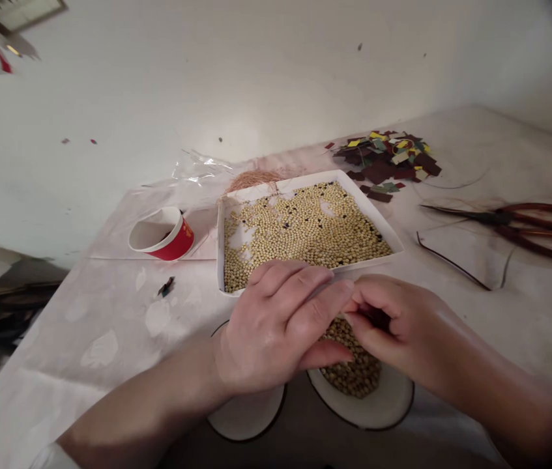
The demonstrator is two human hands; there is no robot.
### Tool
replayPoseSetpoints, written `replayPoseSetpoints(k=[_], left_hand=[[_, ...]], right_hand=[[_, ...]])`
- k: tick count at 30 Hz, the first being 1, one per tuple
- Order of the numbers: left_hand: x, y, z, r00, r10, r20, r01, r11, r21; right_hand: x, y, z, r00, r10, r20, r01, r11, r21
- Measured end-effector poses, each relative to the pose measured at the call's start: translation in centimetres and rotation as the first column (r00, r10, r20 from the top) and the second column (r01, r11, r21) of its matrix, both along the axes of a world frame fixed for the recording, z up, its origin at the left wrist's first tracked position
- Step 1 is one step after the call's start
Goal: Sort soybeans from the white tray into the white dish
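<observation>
My left hand (280,326) is open, palm down, with its fingers stretched out and the thumb apart. It reaches over the front edge of a white tray (395,246) spread with small round yellowish bead-like grains (300,228), a few dark bits among them. My right hand (393,319) is closed in a pinch close to the left fingertips; whatever it pinches is too small to name. Below the hands, a dark-rimmed white dish (395,404) holds a heap of brownish round grains (354,371). A second dark-rimmed dish (249,417) is partly covered by my left hand.
A red and white paper cup (173,242) stands left of the tray, near a small dark object (166,286). Coppery fine strands (253,181) and clear plastic (202,166) lie behind. To the right are coloured scraps (383,159), scissors (510,218) and a dark curved strip (451,264).
</observation>
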State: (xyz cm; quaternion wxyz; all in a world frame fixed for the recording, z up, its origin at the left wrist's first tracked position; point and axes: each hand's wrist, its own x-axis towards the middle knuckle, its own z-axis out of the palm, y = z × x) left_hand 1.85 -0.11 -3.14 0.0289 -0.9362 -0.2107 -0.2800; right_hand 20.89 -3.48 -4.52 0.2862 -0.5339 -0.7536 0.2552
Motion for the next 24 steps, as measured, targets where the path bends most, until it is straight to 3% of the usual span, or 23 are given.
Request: replayPoseSetpoints(k=[8, 16, 24], left_hand=[[0.0, -0.1, 0.4, 0.994, 0.017, 0.111, -0.011, 0.998, -0.059], [0.1, -0.1, 0.4, 0.996, -0.025, 0.086, 0.035, 0.993, -0.111], [0.1, 0.0, 0.4, 1.000, -0.029, 0.007, 0.030, 0.993, -0.114]], right_hand=[[0.2, 0.6, -0.4, 0.941, -0.178, -0.288, 0.117, 0.969, -0.218], [-0.4, 0.5, -0.7, 0.793, -0.278, -0.543, -0.011, 0.884, -0.468], [-1.0, 0.6, -0.4, 0.726, -0.309, -0.615, -0.059, 0.862, -0.503]])
